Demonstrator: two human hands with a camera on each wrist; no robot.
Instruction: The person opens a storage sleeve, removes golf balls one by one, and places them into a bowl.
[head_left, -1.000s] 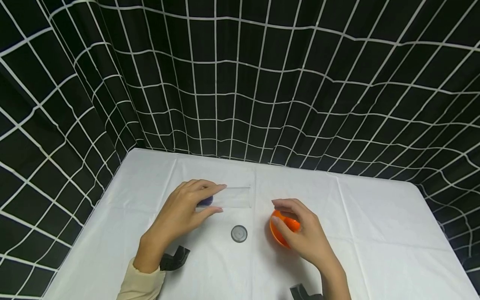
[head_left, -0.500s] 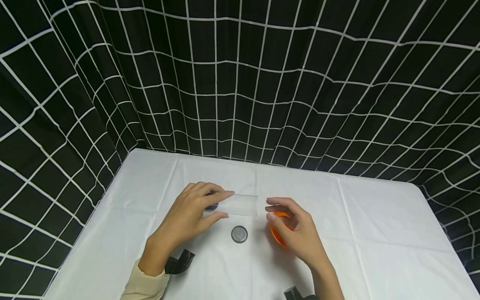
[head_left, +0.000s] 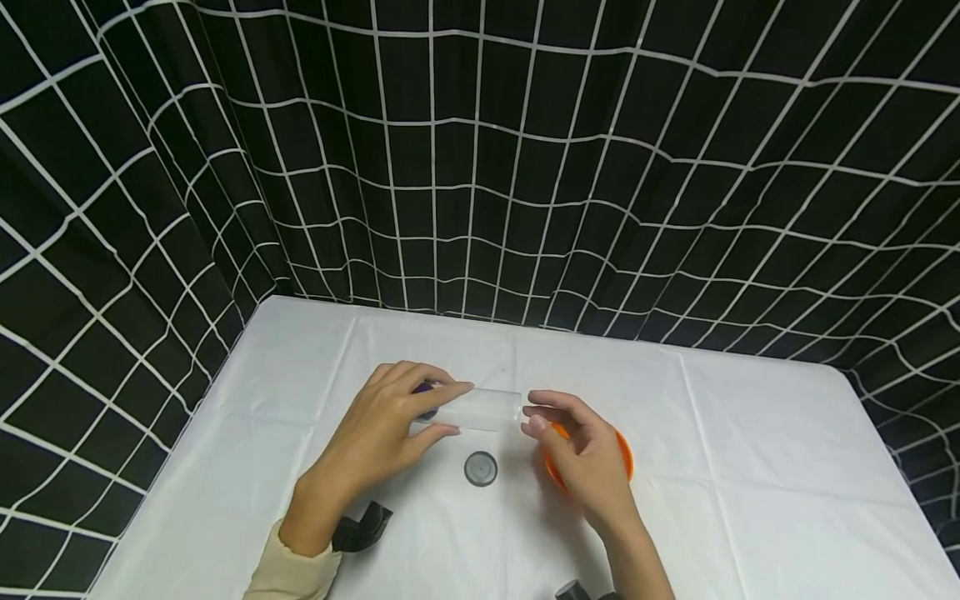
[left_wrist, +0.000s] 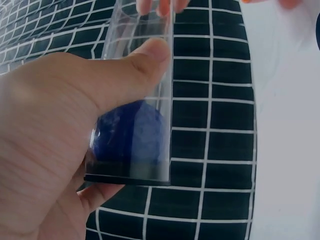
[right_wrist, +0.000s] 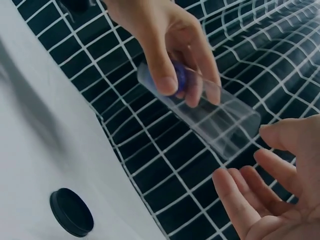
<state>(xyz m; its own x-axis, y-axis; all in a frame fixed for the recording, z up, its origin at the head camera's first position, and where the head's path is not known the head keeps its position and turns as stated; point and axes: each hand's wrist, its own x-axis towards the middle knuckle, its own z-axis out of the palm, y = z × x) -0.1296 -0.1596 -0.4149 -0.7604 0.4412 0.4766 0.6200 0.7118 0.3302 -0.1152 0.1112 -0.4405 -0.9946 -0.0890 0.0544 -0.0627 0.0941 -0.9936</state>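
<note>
My left hand [head_left: 382, 417] grips a clear plastic tube [head_left: 487, 410] that lies crosswise, raised off the tabletop. A blue ball [left_wrist: 132, 132] sits inside the tube, at its dark closed end by my left palm. My right hand [head_left: 588, 454] is at the tube's other end, its fingers loosely bent with nothing seen between them. Whether these fingertips touch the rim, I cannot tell. Beneath the right hand stands an orange bowl [head_left: 627, 458], mostly covered by it; its contents are hidden.
A round dark grey cap [head_left: 480, 468] lies on the white-covered table [head_left: 750, 467], nearer to me than the tube. Black curtains with a white grid [head_left: 480, 167] rise behind the table and along its sides. A black wrist mount [head_left: 362, 527] hangs by the left wrist.
My left hand has carried the tube with its blue ball right and slightly nearer to me. The right hand has shifted left to the tube's end, uncovering the bowl's right rim.
</note>
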